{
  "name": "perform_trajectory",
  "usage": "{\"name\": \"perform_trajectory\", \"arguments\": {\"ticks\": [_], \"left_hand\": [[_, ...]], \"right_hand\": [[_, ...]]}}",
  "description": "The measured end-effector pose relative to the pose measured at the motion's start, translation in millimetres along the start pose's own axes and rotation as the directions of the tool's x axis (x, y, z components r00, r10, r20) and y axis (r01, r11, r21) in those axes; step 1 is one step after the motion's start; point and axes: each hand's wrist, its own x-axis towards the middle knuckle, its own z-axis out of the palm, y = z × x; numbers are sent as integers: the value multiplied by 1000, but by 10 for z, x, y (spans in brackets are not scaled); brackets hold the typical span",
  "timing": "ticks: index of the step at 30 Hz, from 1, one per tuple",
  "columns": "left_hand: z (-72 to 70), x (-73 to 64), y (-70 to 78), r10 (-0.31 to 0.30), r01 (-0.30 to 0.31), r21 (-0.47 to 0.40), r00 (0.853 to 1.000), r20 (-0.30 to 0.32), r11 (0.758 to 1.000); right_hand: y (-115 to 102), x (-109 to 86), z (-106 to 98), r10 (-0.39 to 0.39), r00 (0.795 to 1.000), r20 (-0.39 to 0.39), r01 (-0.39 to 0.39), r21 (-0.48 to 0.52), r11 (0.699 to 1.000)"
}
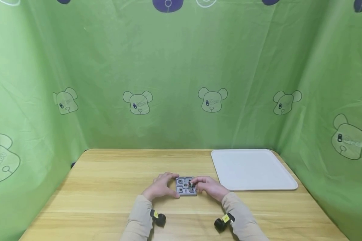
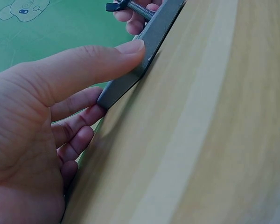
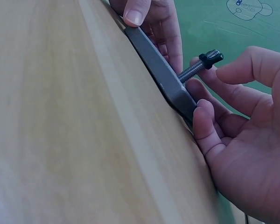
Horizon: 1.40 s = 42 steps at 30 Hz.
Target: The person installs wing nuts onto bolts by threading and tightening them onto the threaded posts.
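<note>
A square grey plate [image 1: 185, 194] with moulded recesses lies on the wooden table in front of me. My left hand [image 1: 161, 187] holds its left side, thumb on the near edge and fingers at the far corner. Out of the plate's right part a threaded bolt [image 3: 191, 72] with a black head [image 3: 213, 57] sticks up at a slant. My right hand [image 1: 212, 188] has a thumb and a fingertip on either side of this bolt, while its other fingers rest by the plate's right edge. The bolt's lower end is hidden by the plate.
To the right, at the back of the wooden table [image 1: 114, 201], lies a white tray [image 1: 253, 170] with a raised rim. A green curtain [image 1: 175, 130] printed with bear heads hangs behind the table and along both sides.
</note>
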Motion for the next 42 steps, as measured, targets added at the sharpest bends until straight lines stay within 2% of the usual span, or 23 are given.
{"name": "perform_trajectory", "arguments": {"ticks": [8,15,21,32,42], "left_hand": [[-6,1,1,-2,2,-1,1000,4,1000],[-4,0,-2,-3,3,-11,1000,5,1000],[-3,1,-4,-1,1,-8,1000,4,1000],[-8,-5,3,1,-1,-3,1000,4,1000],[-3,5,-10,-5,5,4,1000,2,1000]], "right_hand": [[-3,8,8,14,1000,-7,-14,32,999],[0,0,5,-18,1000,18,17,41,999],[22,19,1,-15,1000,4,15,34,999],[32,29,15,-26,1000,9,25,123,992],[20,25,21,-21,1000,-1,21,99,995]]}}
